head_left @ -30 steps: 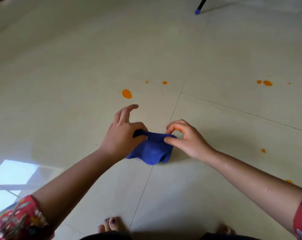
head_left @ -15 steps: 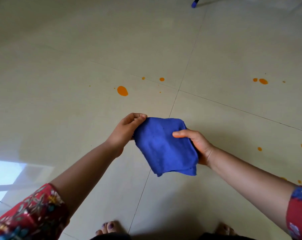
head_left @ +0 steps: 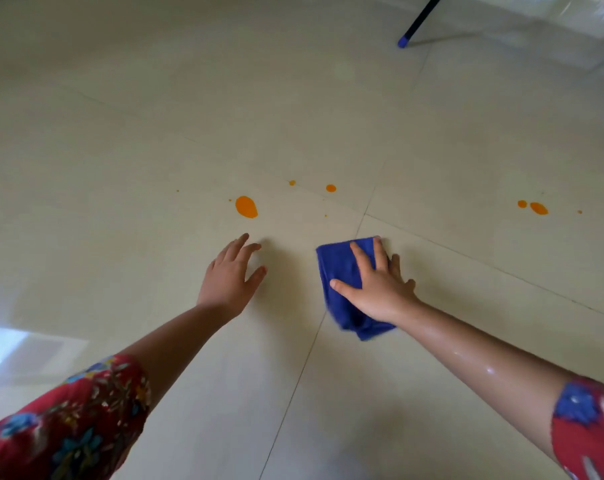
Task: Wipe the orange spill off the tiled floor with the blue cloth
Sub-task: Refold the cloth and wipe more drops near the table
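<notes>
Right grip point(head_left: 380, 292) flat and wide atop blue cloth point(head_left: 335, 268); left grip point(head_left: 229, 280) wide, fingers straight.

1. Left hand point(head_left: 229, 278) — palm down, fingers straight and slightly spread, thumb out to the side; whether it touches down or hovers is hard to tell.
2. Right hand point(head_left: 380, 289) — flat, palm down, fingers fanned forward, thumb stretched toward the left.
3. Left forearm point(head_left: 162, 344) and right forearm point(head_left: 484, 358) reach forward, bare below red floral sleeves point(head_left: 68, 420); the right one glistens.
</notes>
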`<state>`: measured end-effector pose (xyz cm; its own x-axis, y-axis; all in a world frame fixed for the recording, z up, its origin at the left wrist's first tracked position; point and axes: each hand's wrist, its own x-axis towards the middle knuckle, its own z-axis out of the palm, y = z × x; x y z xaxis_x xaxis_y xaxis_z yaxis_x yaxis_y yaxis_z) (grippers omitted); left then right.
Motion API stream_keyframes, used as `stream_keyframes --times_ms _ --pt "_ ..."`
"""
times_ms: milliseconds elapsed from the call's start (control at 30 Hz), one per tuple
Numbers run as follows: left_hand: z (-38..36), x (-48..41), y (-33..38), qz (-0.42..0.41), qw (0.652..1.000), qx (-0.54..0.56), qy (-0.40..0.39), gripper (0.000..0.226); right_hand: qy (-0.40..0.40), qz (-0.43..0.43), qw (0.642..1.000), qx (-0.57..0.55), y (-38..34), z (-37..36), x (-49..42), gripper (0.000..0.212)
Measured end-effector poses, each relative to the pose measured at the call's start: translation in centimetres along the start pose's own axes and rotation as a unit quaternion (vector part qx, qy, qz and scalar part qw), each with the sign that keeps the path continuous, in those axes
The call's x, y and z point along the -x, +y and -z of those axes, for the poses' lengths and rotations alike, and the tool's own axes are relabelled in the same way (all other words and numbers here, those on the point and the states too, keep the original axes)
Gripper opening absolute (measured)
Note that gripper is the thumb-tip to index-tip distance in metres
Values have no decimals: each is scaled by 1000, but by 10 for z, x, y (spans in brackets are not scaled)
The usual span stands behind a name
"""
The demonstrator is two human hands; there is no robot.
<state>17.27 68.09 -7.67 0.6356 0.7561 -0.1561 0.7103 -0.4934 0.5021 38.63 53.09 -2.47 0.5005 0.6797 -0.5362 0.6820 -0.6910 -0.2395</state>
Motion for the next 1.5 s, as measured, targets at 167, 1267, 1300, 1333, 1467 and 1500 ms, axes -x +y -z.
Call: stream_keyframes --times_ms 167,1267,1300,1333,1467,1500 --pt "3 -31 -38 33 995 -63 68 56 22 21 998 62 -5 -30 -35 75" --pt "-2 -49 -75 194 962 -19 189 59 309 96 941 97 -72 -16 -178 53" --pt "-2 -49 -75 197 961 -19 193 60 304 109 942 96 -93 -10 -193 53" --pt "-2 -49 -76 200 959 -17 199 60 295 140 940 100 -119 -10 -203 53" --pt "-1 -51 -78 213 953 -14 214 66 215 397 866 214 -178 -60 -159 57" --pt "-1 -51 -78 209 954 -15 213 70 181 430 856 223 -167 -68 -138 56"
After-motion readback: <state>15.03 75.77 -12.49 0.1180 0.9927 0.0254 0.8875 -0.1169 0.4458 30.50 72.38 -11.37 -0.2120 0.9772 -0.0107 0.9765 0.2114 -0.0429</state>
